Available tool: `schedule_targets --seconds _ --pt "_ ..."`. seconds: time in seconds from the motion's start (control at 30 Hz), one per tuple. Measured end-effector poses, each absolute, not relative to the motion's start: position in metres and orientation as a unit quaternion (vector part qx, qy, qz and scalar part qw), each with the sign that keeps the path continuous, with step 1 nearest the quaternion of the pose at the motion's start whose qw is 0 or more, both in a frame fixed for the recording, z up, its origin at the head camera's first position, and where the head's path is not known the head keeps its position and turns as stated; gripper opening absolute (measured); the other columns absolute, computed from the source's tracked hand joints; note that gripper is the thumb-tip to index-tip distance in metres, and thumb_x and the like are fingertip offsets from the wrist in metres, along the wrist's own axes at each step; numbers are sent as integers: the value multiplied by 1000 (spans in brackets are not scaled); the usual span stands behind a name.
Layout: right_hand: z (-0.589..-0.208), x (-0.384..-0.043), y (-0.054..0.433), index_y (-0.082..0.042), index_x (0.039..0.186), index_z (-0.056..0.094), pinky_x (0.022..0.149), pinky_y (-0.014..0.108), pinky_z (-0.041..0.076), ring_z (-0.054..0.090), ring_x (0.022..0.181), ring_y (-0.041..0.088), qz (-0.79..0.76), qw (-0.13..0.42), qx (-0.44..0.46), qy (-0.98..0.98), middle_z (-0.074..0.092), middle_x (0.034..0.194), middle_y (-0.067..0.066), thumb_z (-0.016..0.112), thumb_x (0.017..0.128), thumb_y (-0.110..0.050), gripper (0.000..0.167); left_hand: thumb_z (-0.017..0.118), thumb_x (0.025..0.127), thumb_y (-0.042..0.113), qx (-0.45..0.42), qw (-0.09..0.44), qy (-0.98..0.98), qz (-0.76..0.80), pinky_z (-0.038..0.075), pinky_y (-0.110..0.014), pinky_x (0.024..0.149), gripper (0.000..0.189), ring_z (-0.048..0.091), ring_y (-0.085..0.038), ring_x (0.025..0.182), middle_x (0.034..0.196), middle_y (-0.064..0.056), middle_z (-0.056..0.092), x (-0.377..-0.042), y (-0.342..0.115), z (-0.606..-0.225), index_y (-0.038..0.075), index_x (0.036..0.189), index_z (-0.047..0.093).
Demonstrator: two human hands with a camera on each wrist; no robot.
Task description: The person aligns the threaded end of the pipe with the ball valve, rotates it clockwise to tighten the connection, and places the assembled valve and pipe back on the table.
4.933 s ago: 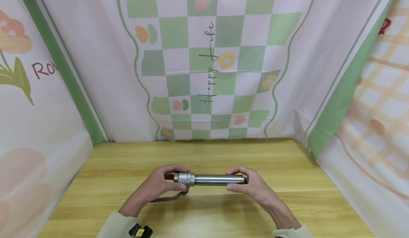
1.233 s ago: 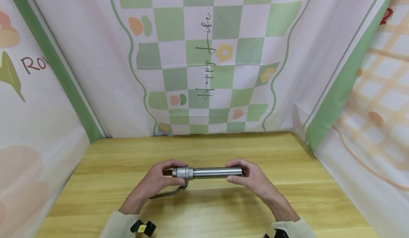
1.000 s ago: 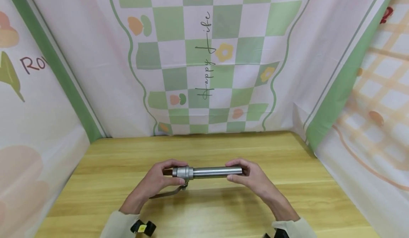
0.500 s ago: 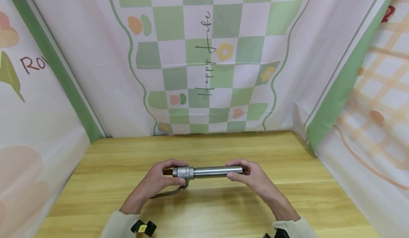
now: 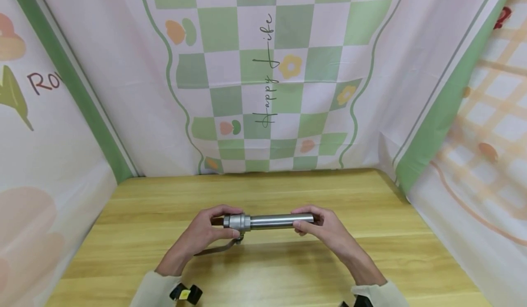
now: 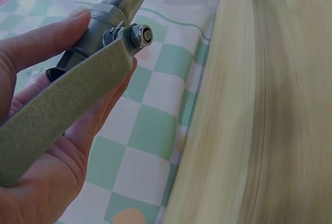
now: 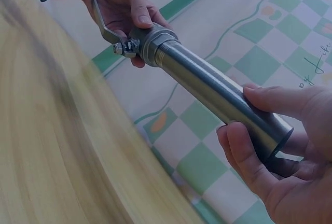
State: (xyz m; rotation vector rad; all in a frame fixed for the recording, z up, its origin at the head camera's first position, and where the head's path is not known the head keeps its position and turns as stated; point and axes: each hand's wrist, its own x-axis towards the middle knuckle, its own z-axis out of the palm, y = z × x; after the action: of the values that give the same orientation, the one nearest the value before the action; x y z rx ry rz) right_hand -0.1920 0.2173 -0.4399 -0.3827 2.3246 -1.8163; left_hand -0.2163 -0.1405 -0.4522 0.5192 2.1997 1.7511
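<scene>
A steel ball valve (image 5: 236, 223) with a flat lever (image 6: 72, 102) is held in my left hand (image 5: 201, 232), thumb on the near side and fingers on the far side. Joined to it, a smooth steel pipe (image 5: 271, 221) runs level to the right. A short band of pipe thread (image 7: 162, 53) shows at the valve's mouth in the right wrist view. My right hand (image 5: 328, 230) grips the pipe's open far end between thumb and fingers. The lever points back toward my left wrist, below the valve. Both parts are up off the table.
A wood-grain table (image 5: 263, 270) lies under the hands. Behind it hangs a checkered green and white cloth (image 5: 226, 101), with more patterned cloth on the left and right sides. Dark straps with a small device (image 5: 186, 294) sit at the wrists.
My right thumb has moved up across the pipe, and a fingertip now shows below it. The left hand and valve keep nearly the same pose. Since the oldest frame, the head view has shifted slightly.
</scene>
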Motion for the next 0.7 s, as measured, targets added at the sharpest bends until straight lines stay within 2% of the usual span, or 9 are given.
schedule_targets --seconds 0.13,0.47,0.57,0.7 --pt "-440 -192 217 2 132 71 90 32 62 75 96 19 -608 82 -123 780 73 115 27 74 106 -22 36 90 92 24 181 141 760 609 58 -41 88 48 68 -29 110 134 -18 70 -217 -140 -452 16 137 74" --pt "-442 -193 215 6 129 72 91 34 63 76 95 16 -622 65 -112 772 76 109 16 75 105 -18 35 89 92 22 184 143 756 612 59 -42 89 48 68 -30 111 136 -19 69 -217 -139 -454 15 137 74" --pt "-442 -193 214 8 130 72 92 36 64 77 96 17 -632 64 -100 766 76 110 12 76 104 -17 36 89 93 23 185 142 757 610 59 -42 89 48 68 -30 111 136 -19 69 -217 -139 -454 16 137 74" --pt "-441 -193 212 9 130 68 92 37 64 77 96 19 -637 63 -94 763 71 117 13 78 102 -16 38 89 92 24 184 141 759 608 58 -41 88 47 68 -31 111 137 -18 69 -217 -140 -454 16 137 74"
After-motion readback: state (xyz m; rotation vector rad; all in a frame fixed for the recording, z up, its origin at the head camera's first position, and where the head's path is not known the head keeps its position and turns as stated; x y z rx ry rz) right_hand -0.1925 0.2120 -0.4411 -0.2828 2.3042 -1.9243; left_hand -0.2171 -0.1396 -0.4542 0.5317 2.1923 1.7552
